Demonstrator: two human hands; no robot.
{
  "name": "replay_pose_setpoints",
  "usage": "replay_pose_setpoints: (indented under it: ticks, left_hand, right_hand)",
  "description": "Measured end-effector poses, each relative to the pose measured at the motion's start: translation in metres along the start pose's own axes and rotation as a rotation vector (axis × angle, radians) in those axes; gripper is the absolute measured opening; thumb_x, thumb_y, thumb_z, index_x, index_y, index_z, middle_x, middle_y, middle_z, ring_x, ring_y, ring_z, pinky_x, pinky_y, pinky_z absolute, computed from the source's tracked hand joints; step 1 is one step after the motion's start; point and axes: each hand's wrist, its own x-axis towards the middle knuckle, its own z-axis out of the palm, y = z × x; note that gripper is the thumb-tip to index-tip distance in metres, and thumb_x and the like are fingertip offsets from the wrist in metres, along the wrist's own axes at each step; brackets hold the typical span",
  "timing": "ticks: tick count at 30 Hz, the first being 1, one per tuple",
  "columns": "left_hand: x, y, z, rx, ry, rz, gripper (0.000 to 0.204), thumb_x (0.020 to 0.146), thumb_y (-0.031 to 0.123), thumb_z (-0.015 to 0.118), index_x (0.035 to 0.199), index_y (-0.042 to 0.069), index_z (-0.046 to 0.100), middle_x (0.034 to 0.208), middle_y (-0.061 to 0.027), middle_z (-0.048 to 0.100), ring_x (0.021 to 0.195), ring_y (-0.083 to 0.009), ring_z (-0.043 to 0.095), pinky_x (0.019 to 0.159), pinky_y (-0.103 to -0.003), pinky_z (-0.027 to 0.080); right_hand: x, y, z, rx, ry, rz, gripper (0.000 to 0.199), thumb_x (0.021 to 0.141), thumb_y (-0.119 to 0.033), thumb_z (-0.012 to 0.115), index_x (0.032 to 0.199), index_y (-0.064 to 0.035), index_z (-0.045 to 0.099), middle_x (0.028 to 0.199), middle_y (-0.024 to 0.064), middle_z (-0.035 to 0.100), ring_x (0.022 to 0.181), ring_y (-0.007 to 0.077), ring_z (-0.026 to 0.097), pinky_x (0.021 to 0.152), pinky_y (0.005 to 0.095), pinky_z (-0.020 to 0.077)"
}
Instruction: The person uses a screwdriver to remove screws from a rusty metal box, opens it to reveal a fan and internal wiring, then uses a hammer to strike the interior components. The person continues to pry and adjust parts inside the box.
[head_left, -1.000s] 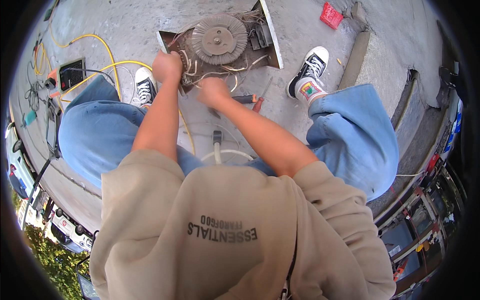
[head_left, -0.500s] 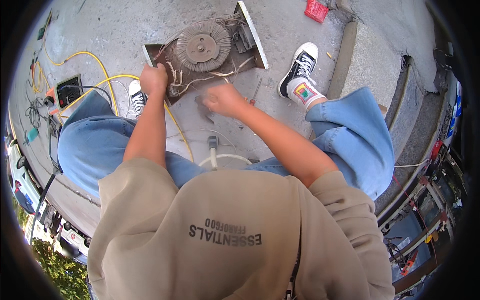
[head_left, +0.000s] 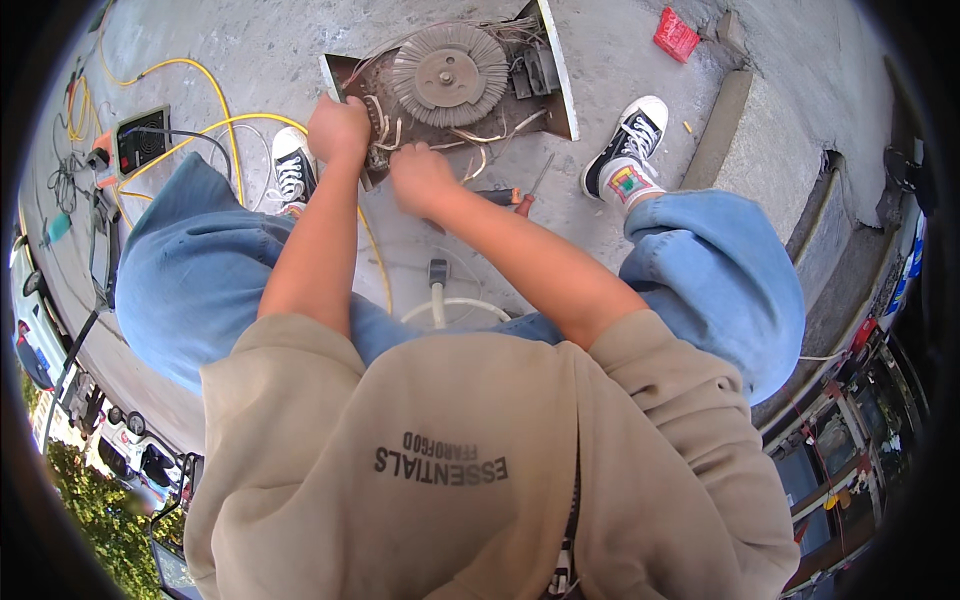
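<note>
A metal-framed electrical unit point(head_left: 565, 75) lies on the concrete, with a round wire-wound coil point(head_left: 450, 76) and loose pale wires inside. My left hand point(head_left: 338, 130) is closed around the upright plate at its left end. Fingers bent, my right hand point(head_left: 420, 178) is at the frame's front left corner, close to the wire ends. Whatever it pinches is hidden by the hand. A dark tool with an orange tip point(head_left: 497, 196) shows partly behind my right wrist, and a red-handled screwdriver point(head_left: 532, 192) lies beside it.
A yellow cable point(head_left: 215, 85) runs across the left side toward a black box point(head_left: 142, 140). Between my legs lies a white cable with a grey plug point(head_left: 438, 272). A red packet point(head_left: 676, 36) lies at the far right, near a concrete step edge point(head_left: 718, 130). My shoes flank the unit.
My right hand has moved up and left to the unit's front corner. The dark tool now shows behind the wrist. My left hand keeps its hold, and the whole view has shifted slightly.
</note>
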Motion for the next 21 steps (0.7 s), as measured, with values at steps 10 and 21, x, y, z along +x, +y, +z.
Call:
replay_pose_setpoints:
  ticks: [10, 21]
  left_hand:
    - [0.004, -0.006, 0.008, -0.035, 0.012, -0.019, 0.039, 0.084, 0.034, 0.06, 0.106, 0.004, 0.068, 0.099, -0.0205, 0.072, 0.094, -0.0392, 0.069, 0.081, -0.049, 0.055]
    - [0.003, 0.001, 0.006, -0.017, 0.015, -0.041, 0.038, 0.084, 0.033, 0.059, 0.107, 0.004, 0.068, 0.101, -0.0206, 0.071, 0.095, -0.0393, 0.069, 0.082, -0.049, 0.054]
  right_hand:
    - [0.008, -0.002, -0.004, -0.05, -0.062, 0.028, 0.041, 0.076, -0.043, 0.072, 0.094, -0.0066, 0.074, 0.097, 0.0125, 0.073, 0.098, 0.0286, 0.068, 0.087, 0.0388, 0.0534]
    - [0.004, 0.012, -0.005, 0.208, -0.103, 0.058, 0.075, 0.072, -0.072, 0.067, 0.09, 0.0006, 0.074, 0.094, 0.0195, 0.072, 0.093, 0.033, 0.07, 0.087, 0.0404, 0.0541]
